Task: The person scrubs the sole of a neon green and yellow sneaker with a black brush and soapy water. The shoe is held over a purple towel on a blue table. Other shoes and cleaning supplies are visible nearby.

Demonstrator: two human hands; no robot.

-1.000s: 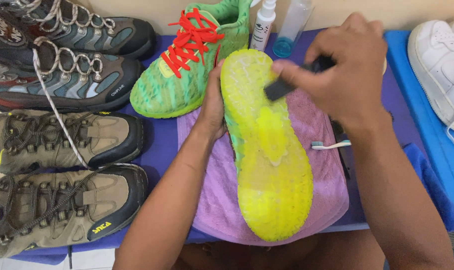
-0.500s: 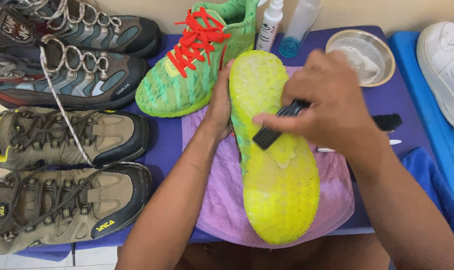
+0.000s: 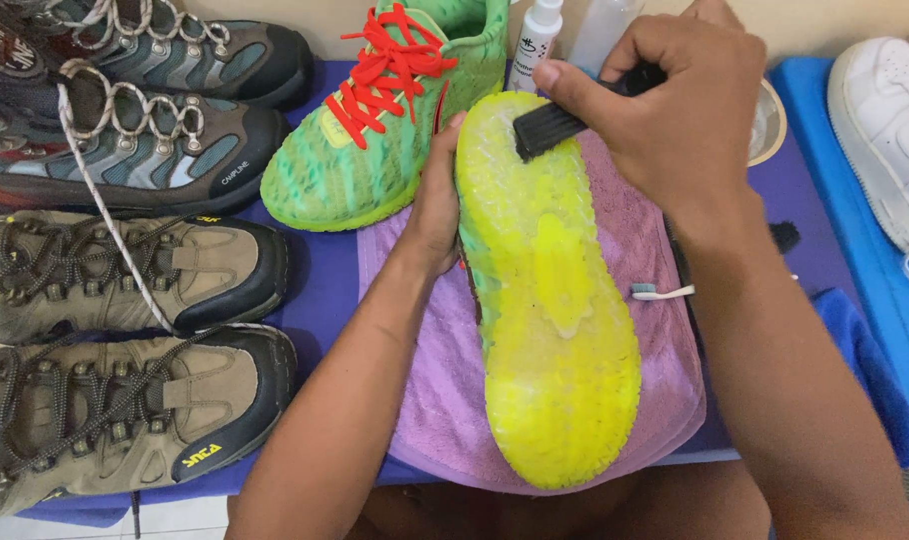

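The right hand (image 3: 680, 120) has carried the black brush (image 3: 550, 128) (mid-sole before) up to the sole's toe end.

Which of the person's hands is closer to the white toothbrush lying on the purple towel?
Right. The right hand holds a black brush above the toothbrush, its forearm passing beside it; the left hand grips the far side of the yellow-soled shoe.

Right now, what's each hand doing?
Left hand: closed on the upturned shoe.
Right hand: closed on the black brush.
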